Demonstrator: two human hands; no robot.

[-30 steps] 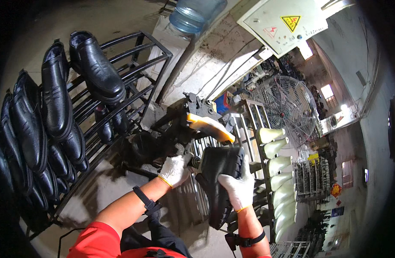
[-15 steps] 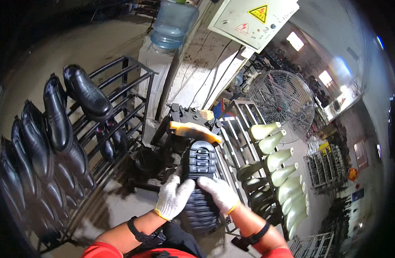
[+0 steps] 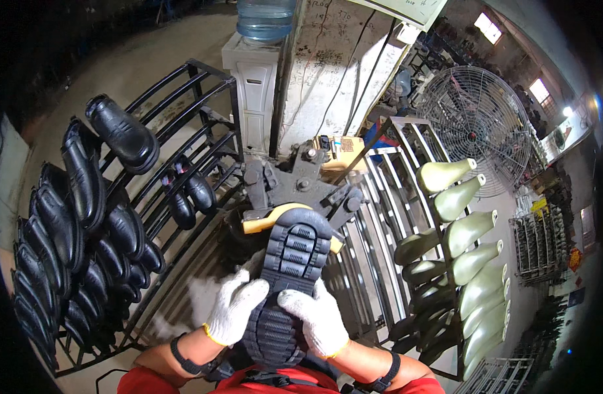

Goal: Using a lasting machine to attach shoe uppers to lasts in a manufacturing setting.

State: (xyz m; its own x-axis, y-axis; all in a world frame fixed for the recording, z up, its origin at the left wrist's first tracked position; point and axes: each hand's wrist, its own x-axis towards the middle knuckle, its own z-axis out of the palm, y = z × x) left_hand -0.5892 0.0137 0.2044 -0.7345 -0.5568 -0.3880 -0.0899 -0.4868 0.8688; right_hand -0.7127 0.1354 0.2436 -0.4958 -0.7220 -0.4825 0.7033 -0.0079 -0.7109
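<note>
A black shoe is held sole up between my gloved hands, its ridged tread facing me. My left hand, in a white knit glove, grips the shoe's left side at the waist of the sole. On the opposite side my right hand wraps the edge, its thumb lying over the tread. The far end of the sole rests against the curved yellow pad of a dark metal machine. The shoe's upper is hidden beneath the sole.
To the left, a black metal rack carries many black shoes. Another rack on the right holds pale green shoe lasts. Behind the machine stand a white water dispenser and a pillar; a large caged fan is farther right.
The shoe has tilted, its far end leaning right, and now overlaps the yellow pad. Both hands have shifted left with it. My view has turned and dropped, showing more of the machine.
</note>
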